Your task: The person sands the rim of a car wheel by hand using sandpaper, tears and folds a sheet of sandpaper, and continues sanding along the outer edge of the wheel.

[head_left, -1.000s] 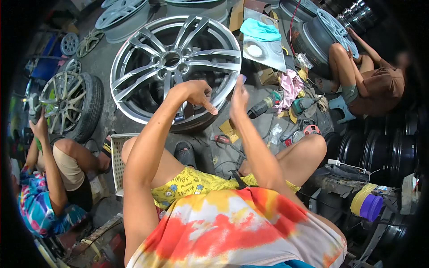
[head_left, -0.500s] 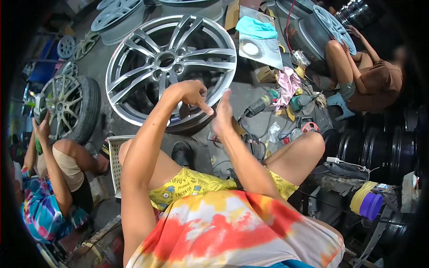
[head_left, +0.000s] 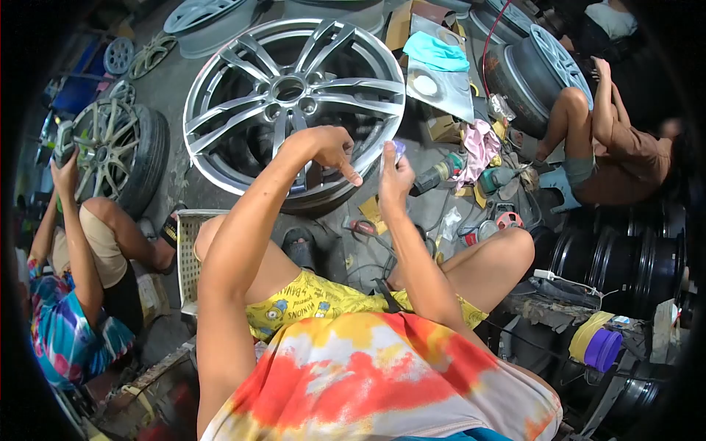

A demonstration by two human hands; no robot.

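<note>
A large silver alloy wheel rim [head_left: 382, 103] lies tilted in front of me, its split spokes facing up. My left hand [head_left: 332, 151] is over its lower right part, with the wrist bent, the thumb stretched out to the right and the other fingers partly hidden behind the hand. Just right of the rim's lower edge is my right hand [head_left: 396, 176], raised and apart from it. Its thumb and fingers pinch a small purple piece [head_left: 399, 148]. A gap separates my two hands.
Power tools [head_left: 437, 173], a pink cloth [head_left: 478, 152] and a turquoise cloth [head_left: 435, 51] lie to the right. A white basket [head_left: 189, 257] stands by my left leg. Co-workers sit at far left and right [head_left: 621, 173], near other wheels [head_left: 147, 162].
My right hand swung left toward my left hand, then back right, and the purple piece shows more clearly now. My left hand stays over the rim. The right co-worker's arm has shifted.
</note>
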